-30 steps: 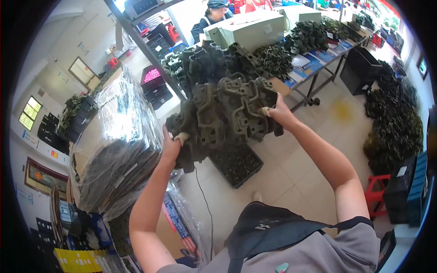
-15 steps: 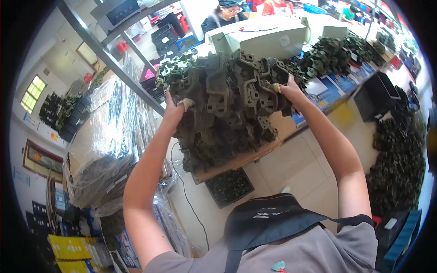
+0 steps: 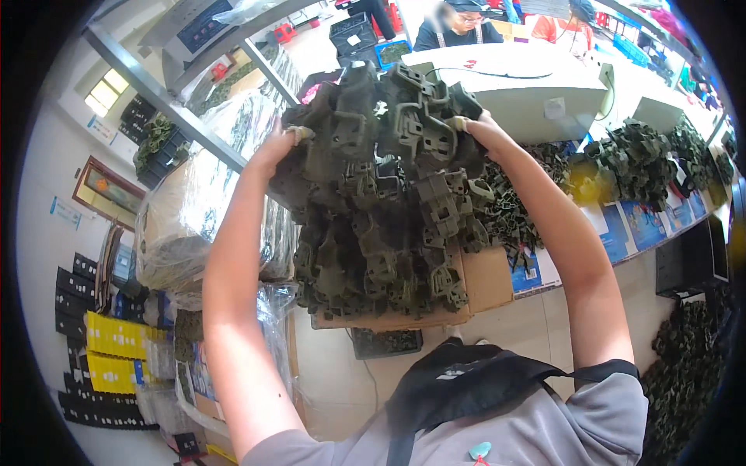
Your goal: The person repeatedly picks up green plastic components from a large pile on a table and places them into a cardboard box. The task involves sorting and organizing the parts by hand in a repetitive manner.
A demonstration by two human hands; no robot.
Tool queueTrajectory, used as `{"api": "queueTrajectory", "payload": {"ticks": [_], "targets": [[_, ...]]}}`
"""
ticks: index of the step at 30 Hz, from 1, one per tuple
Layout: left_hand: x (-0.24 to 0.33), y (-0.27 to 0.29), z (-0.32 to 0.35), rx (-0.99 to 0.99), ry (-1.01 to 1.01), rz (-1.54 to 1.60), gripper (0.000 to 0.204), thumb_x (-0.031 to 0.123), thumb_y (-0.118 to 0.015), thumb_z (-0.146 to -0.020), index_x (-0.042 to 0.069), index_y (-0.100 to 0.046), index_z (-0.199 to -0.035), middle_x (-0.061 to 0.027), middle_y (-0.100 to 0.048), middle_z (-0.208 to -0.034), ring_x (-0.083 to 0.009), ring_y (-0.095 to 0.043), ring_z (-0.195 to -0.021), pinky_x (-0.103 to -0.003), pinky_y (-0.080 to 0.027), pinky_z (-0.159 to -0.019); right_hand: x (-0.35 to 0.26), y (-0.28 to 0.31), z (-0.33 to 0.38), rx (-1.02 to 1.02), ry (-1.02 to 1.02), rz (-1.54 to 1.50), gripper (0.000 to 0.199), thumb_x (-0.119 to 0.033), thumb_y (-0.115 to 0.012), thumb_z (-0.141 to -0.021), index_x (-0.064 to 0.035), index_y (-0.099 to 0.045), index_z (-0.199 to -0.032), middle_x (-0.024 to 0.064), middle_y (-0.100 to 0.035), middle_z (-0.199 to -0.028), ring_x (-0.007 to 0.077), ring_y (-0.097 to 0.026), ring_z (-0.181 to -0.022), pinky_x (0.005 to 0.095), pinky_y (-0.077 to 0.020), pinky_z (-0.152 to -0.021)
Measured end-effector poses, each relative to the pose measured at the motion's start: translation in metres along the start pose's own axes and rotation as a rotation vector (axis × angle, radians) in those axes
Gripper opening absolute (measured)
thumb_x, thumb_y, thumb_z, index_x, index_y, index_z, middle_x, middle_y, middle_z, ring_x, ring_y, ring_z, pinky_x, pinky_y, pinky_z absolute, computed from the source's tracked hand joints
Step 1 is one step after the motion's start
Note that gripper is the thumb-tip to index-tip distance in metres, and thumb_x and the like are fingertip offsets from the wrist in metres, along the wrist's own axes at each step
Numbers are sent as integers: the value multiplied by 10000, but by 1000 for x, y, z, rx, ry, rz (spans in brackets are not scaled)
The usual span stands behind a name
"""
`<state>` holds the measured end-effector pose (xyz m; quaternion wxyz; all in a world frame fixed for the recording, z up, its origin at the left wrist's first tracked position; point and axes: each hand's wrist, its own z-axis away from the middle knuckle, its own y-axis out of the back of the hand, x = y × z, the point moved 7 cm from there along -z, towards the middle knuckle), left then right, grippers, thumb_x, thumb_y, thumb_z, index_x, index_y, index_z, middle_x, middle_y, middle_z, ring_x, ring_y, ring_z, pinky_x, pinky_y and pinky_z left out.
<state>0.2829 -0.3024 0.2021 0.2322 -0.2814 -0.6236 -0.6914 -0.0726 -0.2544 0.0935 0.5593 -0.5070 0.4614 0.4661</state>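
Overhead, left hand [image 3: 276, 144] and right hand [image 3: 478, 128] grip a dark moulded-parts stack [image 3: 381, 202].

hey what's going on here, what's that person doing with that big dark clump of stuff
A person holds a big tangled bundle of dark green moulded plastic parts up with both arms raised. The left hand grips its upper left edge and the right hand grips its upper right edge. Below the bundle sits a cardboard box on the worktable, which carries more heaps of the same parts. Plastic-wrapped stacks stand to the left, and other people are seated behind a pale machine further back.
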Motion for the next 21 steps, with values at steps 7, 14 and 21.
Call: {"api": "queueTrajectory", "payload": {"ticks": [7,14,21], "targets": [[5,-38,-18,-68,-60,-107,995,590,-542,-697,48,-24,-1350,-219,-274,-1328,-285,-285,-1232,-339,-254,-979,87,47,0,-81,-227,-45,626,-214,-616,-755,7,-264,-1223,170,-511,-1012,221,-568,-838,340,-511,-648],[11,-50,-34,-111,-98,-192,598,286,-491,-856,52,-216,-1333,-141,-332,-1317,-196,-314,-1210,-262,-238,-968,118,98,1,155,-271,103,689,-184,-603,-759,-31,-179,-1279,193,-465,-1112,253,-533,-935,386,-480,-724],[36,-72,-16,-10,-68,-658,777,570,-500,-744,160,-218,-1340,-231,-385,-1247,-372,-426,-1107,-396,-344,-907,204,164,-22,243,-551,661,882,-358,-611,-745,-150,-17,-1363,220,-282,-1317,359,-352,-1159,431,-337,-911]]}}
